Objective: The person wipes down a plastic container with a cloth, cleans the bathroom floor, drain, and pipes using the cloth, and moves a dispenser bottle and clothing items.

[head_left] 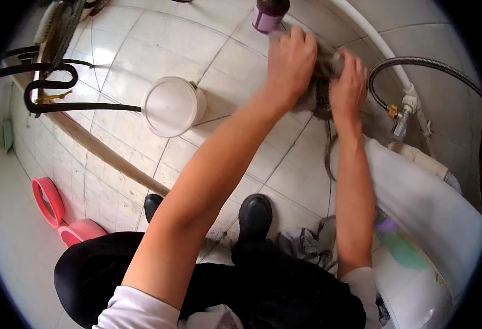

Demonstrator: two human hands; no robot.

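Note:
My left hand [293, 63] reaches to the upper middle, its fingers curled at the edge of a blurred grey-brown thing [324, 63]. On the other side of that thing is my right hand [349, 88], its fingers bent as well. The thing looks soft and limp, but motion smears it and I cannot make out its kind. Just below, between my wrists, a dark round patch [322, 104] shows on the floor, partly covered. A dark bottle with a purple label [267, 19] stands just beyond my left hand.
A white lidded bucket [173, 107] stands left of my arms. Black bent tubing [93, 106] runs behind it. At right are a braided hose [416, 61], white pipe [372, 33] and white fixture [416, 181]. Crumpled cloth [309, 241] lies near my boot [254, 216]; pink basins [48, 203] are at left.

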